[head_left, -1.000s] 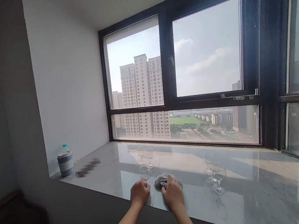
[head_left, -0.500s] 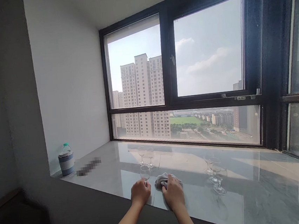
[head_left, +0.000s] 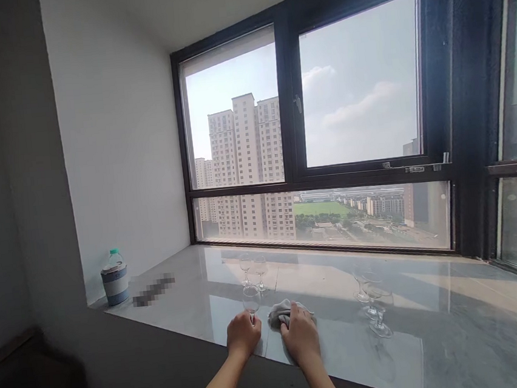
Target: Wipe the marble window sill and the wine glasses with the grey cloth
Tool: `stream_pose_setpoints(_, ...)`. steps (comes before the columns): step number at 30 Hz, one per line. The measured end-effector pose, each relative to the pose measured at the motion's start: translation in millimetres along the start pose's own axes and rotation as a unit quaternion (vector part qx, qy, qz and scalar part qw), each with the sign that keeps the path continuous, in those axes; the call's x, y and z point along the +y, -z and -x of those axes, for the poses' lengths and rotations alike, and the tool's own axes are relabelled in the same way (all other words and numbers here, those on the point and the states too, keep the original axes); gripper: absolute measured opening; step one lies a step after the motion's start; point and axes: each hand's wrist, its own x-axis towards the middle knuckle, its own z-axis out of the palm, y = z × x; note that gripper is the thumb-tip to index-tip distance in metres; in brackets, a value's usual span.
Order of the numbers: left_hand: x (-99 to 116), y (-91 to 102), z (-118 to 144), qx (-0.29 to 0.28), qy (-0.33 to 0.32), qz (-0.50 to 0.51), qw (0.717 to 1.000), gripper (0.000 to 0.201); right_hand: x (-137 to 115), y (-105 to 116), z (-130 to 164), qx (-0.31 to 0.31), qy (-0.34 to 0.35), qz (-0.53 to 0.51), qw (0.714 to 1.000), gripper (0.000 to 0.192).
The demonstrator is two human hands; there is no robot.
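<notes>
My left hand (head_left: 243, 334) is closed around the stem of a clear wine glass (head_left: 251, 298) near the front edge of the sill, the bowl showing above my fingers. The base of that glass is hidden. A crumpled grey-white cloth (head_left: 282, 311) lies under my right hand (head_left: 301, 335), whose fingers curl over it on the sill. Two more wine glasses (head_left: 260, 269) stand upright behind the held one. To the right of the cloth, several upright wine glasses (head_left: 377, 310) form a group.
The glossy grey tiled windowsill (head_left: 347, 356) runs beneath a dark-framed window (head_left: 300, 181). At its left end, by the white wall (head_left: 121, 170), stands a blue-and-white container (head_left: 115, 287) with a green-capped bottle (head_left: 114, 256). A pixelated dark item (head_left: 153, 288) lies beside it.
</notes>
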Motion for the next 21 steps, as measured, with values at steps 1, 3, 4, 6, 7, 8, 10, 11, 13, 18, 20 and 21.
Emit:
stream_pose_setpoints(1,0.2,0.4,0.3,0.000,0.001,0.000,1.000,0.031,0.2,-0.9,-0.1,0.002,0.001,-0.001,1.000,0.055)
stream_pose_setpoints(3,0.7,1.5,0.9,0.000,0.001,0.000,1.000,0.031,0.8,-2.6,-0.4,0.002,-0.001,-0.002,1.000,0.054)
stream_pose_setpoints(4,1.0,2.2,1.2,-0.001,0.002,-0.001,1.000,0.031,1.0,-3.3,-0.6,0.001,-0.003,-0.004,1.000,0.054)
stream_pose_setpoints(6,1.8,3.9,2.0,-0.002,0.001,-0.004,1.000,0.031,1.3,-3.9,-0.8,-0.002,-0.007,-0.007,1.000,0.054)
stream_pose_setpoints(7,2.2,4.8,2.3,-0.003,0.000,-0.006,1.000,0.030,1.3,-3.7,-0.8,-0.004,-0.008,-0.009,1.000,0.054)
stream_pose_setpoints(8,2.6,5.6,2.6,-0.005,-0.001,-0.009,1.000,0.030,1.2,-3.4,-0.8,-0.006,-0.008,-0.011,1.000,0.054)
stream_pose_setpoints(10,3.2,6.6,3.0,-0.009,0.001,-0.013,1.000,0.030,1.0,-2.4,-0.8,-0.010,-0.009,-0.014,1.000,0.055)
stream_pose_setpoints(11,3.3,6.8,3.1,-0.010,0.001,-0.014,1.000,0.030,0.9,-2.0,-0.7,-0.011,-0.010,-0.014,1.000,0.055)
stream_pose_setpoints(13,3.3,6.6,3.2,-0.009,0.001,-0.012,1.000,0.030,0.8,-1.3,-0.6,-0.009,-0.009,-0.012,1.000,0.054)
stream_pose_setpoints(18,3.7,6.1,3.5,-0.004,0.004,-0.003,1.000,0.031,1.1,-1.2,0.0,-0.012,-0.006,-0.014,1.000,0.056)
stream_pose_setpoints(20,4.2,6.6,3.6,-0.007,0.007,0.001,1.000,0.031,1.1,-1.7,-0.2,-0.011,-0.005,-0.011,1.000,0.056)
stream_pose_setpoints(21,4.3,6.8,3.6,-0.009,0.009,0.002,1.000,0.031,1.1,-2.0,-0.3,-0.010,-0.005,-0.010,1.000,0.056)
